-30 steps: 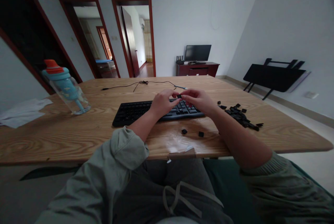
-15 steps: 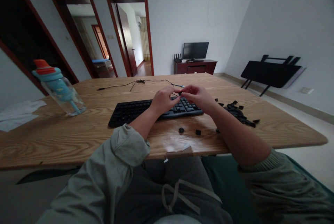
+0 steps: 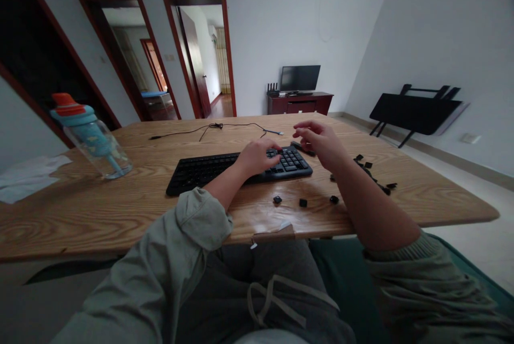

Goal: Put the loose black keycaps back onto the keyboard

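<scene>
A black keyboard (image 3: 201,174) lies on the wooden table, slightly aslant. My left hand (image 3: 257,159) is low over its right half, thumb and forefinger curled around what looks like a small black keycap (image 3: 280,151), partly hidden by the fingers. My right hand (image 3: 319,143) is raised beyond the keyboard's right end, fingers bent and apart, holding nothing visible. Beneath its fingers is a thin dark object (image 3: 299,147), whose kind I cannot tell. Three loose keycaps (image 3: 303,203) sit in front of the keyboard. More form a pile (image 3: 371,173), partly behind my right forearm.
A thin black cable (image 3: 217,125) runs behind the keyboard. On the left stand a clear bottle (image 3: 96,140) with a blue and red lid and some white tissues (image 3: 32,175). Brown tape (image 3: 277,234) covers part of the table's front edge (image 3: 160,245).
My hands were together above the keyboard, pinching a small black piece. They have parted: the right moved right and opened, while the left lowered to the keys.
</scene>
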A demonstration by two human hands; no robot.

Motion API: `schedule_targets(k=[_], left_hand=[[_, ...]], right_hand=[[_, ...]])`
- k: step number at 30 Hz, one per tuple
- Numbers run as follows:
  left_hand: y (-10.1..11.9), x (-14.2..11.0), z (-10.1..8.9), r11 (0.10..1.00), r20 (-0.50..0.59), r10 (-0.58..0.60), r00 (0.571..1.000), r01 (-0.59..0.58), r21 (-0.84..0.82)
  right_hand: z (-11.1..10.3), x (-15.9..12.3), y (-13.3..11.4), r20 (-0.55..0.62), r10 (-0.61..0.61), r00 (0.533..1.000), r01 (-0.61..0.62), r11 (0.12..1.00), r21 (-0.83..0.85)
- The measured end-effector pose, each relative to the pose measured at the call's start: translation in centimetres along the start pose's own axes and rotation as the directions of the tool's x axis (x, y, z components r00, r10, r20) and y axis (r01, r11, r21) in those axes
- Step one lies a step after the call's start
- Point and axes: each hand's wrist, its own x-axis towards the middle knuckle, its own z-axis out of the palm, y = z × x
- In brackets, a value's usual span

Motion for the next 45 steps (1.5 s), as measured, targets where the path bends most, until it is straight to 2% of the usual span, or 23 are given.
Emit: schedule_targets(k=[3,6,11,14,19,23,27,37,41,45], left_hand=[[0.6,1.2,2.0,0.999,0.199,0.034,0.979,-0.036,0.011],[1.2,2.2,3.6,0.999,0.277,0.044,0.96,-0.045,-0.001],[2.0,2.9,4.9,0.993,0.27,0.112,0.956,-0.115,-0.002],[2.2,2.9,5.1,0.991,0.291,0.127,0.948,-0.133,0.002],[2.3,2.6,4.9,0.994,0.301,0.099,0.948,-0.11,0.019],[2.7,2.5,4.6,0.998,0.279,0.054,0.959,-0.064,0.029],[2.8,2.6,4.5,0.997,0.305,0.046,0.951,-0.061,0.042],[2.6,3.2,4.9,0.958,0.34,0.15,0.929,-0.221,0.181],[2.9,3.1,4.9,0.9,0.355,0.24,0.903,-0.344,0.267],[3.0,2.9,5.0,0.872,0.351,0.271,0.896,-0.383,0.305]], right_hand=[[-0.8,-0.1,-0.2,-0.029,-0.029,0.999,0.03,0.999,0.012],[-1.9,-0.2,-0.1,-0.036,-0.115,0.993,0.112,0.99,-0.081],[-3.1,-0.2,0.4,-0.065,-0.239,0.969,0.222,0.953,-0.206],[-3.1,-0.2,0.6,-0.039,-0.276,0.96,0.257,0.93,-0.261],[-2.8,-0.3,0.5,0.018,-0.3,0.954,0.292,0.91,-0.296],[-2.9,-0.3,0.5,0.011,-0.302,0.953,0.291,0.909,-0.299],[-2.9,-0.3,0.5,0.018,-0.299,0.954,0.29,0.904,-0.314],[-2.8,-0.3,0.5,0.056,-0.287,0.956,0.289,0.895,-0.34],[-2.8,0.0,0.8,0.03,-0.287,0.957,0.279,0.894,-0.35],[-2.9,0.5,1.3,-0.005,-0.298,0.955,0.278,0.897,-0.344]])
